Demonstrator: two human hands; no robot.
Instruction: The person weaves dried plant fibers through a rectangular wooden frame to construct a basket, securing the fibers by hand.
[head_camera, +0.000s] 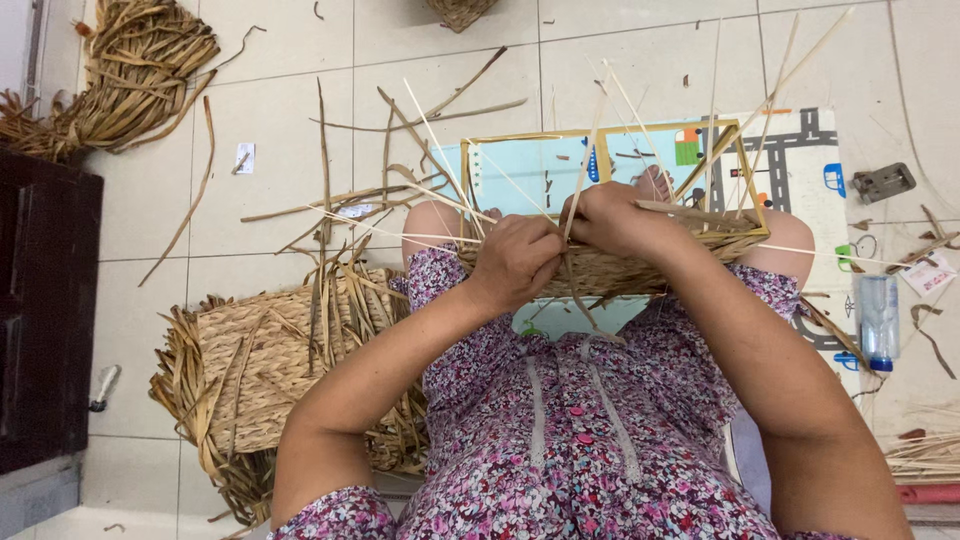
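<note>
Left hand (515, 262) fingertips hidden behind woven basket (620, 268) edge. Top basket (458, 10) cut by frame. Elbows cut off below.

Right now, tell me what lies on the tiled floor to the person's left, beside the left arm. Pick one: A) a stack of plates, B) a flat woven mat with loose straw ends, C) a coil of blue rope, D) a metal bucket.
B: a flat woven mat with loose straw ends lies on the tiled floor by the left arm, while both hands, left hand and right hand, work the half-woven basket on the lap.
</note>
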